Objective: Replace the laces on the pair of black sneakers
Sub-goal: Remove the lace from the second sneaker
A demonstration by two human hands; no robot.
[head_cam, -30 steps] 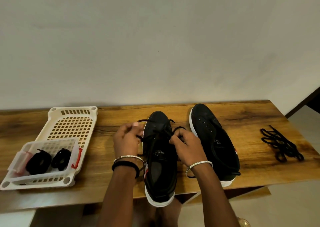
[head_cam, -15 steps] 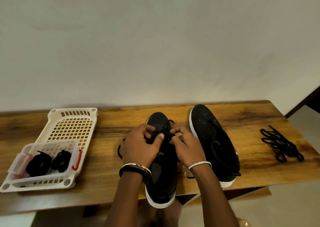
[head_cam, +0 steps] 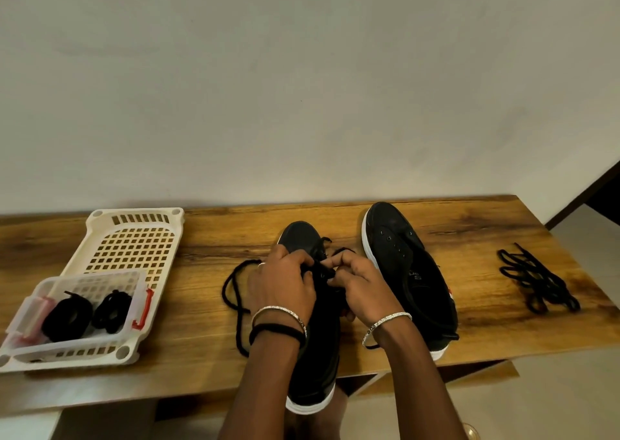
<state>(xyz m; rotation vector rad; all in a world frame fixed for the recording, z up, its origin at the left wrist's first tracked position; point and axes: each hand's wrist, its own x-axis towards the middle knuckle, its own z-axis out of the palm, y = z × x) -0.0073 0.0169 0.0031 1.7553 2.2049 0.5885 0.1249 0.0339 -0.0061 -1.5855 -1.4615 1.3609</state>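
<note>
Two black sneakers with white soles lie on the wooden table (head_cam: 208,362). The left sneaker (head_cam: 315,355) hangs over the table's front edge. My left hand (head_cam: 285,285) and my right hand (head_cam: 359,285) meet over its eyelets, and each pinches a part of the black lace (head_cam: 235,292) threaded there. A loop of that lace trails onto the table left of the shoe. The right sneaker (head_cam: 402,268) lies beside it with bare eyelets and no lace.
A white perforated tray (head_cam: 134,238) at the left holds a small clear box (head_cam: 141,298) with two coiled black laces (head_cam: 87,315). A loose bundle of black laces (head_cam: 536,282) lies at the table's right end. The wall stands behind.
My left hand has come in from the shoe's left side to meet my right hand over the eyelets. The lace's free length now trails in a loop on the table at the left.
</note>
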